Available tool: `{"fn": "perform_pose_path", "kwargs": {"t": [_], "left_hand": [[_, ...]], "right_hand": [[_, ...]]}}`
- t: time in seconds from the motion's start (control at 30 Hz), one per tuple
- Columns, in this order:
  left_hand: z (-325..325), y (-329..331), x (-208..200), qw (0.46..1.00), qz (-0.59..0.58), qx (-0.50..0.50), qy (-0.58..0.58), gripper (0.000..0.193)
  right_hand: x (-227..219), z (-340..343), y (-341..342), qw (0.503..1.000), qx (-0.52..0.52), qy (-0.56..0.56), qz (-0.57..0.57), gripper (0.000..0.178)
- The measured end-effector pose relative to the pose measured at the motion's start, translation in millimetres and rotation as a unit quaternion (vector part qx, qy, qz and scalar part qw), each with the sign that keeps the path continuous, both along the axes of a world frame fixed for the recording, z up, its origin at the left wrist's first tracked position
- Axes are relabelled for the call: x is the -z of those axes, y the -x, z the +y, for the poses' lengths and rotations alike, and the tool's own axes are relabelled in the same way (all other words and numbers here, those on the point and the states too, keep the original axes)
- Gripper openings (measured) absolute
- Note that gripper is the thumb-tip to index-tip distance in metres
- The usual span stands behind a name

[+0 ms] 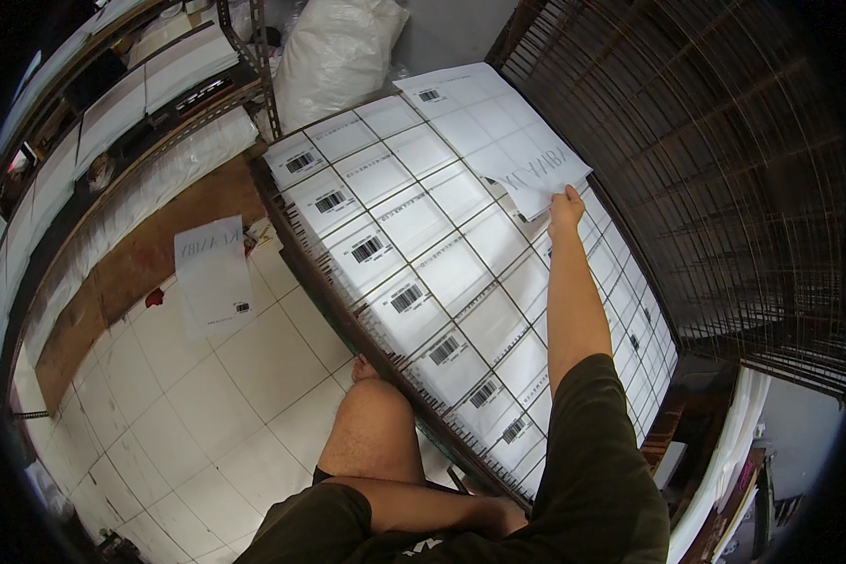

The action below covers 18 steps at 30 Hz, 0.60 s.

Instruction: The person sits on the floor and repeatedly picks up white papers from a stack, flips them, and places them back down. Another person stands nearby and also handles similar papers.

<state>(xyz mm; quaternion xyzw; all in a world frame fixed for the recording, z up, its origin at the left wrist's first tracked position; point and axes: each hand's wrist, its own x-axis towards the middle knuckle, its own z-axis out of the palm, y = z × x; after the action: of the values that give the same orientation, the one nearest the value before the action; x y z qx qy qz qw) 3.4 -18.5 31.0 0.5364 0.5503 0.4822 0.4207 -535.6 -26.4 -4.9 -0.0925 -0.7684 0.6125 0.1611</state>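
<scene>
With my right hand (566, 209), I pinch the near corner of a thin, translucent white sheet (484, 117) printed with large letters and a barcode. The sheet lies partly flat on a wire rack (355, 299), and its held end is slightly lifted. Under the rack's wires are more white printed sheets (442, 268), with a row of barcodes along their left side. My left forearm (423, 508) crosses my lap toward the rack's near edge. The fingers of my left hand are hidden, so their state cannot be made out.
Raised wire racks (686, 169) lean up along the right. A similar printed sheet (214, 277) lies on the tiled floor (254, 376) at left, near a brown board (141, 240). Shelves with stacked white sheets (113, 122) line the left; a white sack (338, 61) stands behind.
</scene>
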Motion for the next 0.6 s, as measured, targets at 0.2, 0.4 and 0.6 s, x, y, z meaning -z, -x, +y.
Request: {"fn": "perform_pose_path", "kwargs": {"t": [0.2,0.4,0.6], "left_hand": [[-9.1,-1.1,-6.6,0.999,0.038,-0.010,0.002,0.042],[21.0,-21.1,71.5,0.939,0.181,-0.147,-0.253,0.043],[23.9,-19.6,56.0,0.993,0.098,0.059,0.014,0.055]], "right_hand": [[-27.5,-27.3,-40.1,0.998,0.056,-0.009,0.016,0.053],[-78.0,19.2,-133.4,0.971,0.033,-0.216,0.096,0.045],[-132.1,126.3,-305.0,0.990,-0.107,-0.086,0.039,0.047]]}}
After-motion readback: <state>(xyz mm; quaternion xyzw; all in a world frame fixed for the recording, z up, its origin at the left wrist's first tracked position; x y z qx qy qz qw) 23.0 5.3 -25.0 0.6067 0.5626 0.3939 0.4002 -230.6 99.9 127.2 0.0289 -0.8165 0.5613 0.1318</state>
